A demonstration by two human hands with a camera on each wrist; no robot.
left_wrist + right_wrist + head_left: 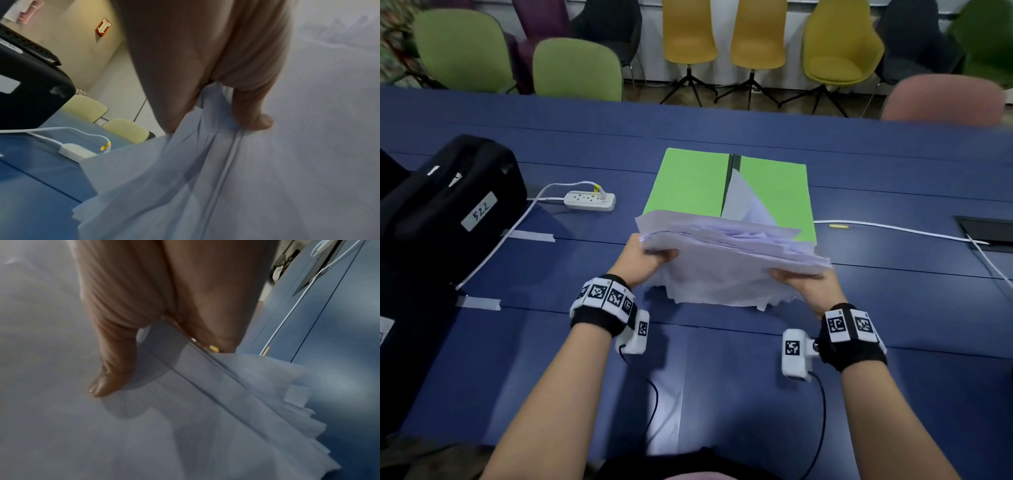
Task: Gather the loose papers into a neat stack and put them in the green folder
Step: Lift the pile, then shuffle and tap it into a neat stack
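Observation:
A thick, uneven stack of white papers [726, 257] is held above the blue table [893, 308], its far edge tilted up. My left hand [650, 257] grips the stack's left side, thumb on top. My right hand [804, 279] grips the right side the same way. In the left wrist view the thumb [257, 113] presses on the sheets [226, 178]. The right wrist view shows the thumb [111, 378] on the papers [185, 426], whose edges fan out. Behind the stack the green folder [688, 181] lies open, one white sheet [746, 202] standing up at its spine.
A black case [445, 205] sits at the left. A white power strip [590, 200] and its cable lie between the case and the folder. Another white cable [893, 228] runs right toward a table hatch [986, 229]. Chairs line the far edge.

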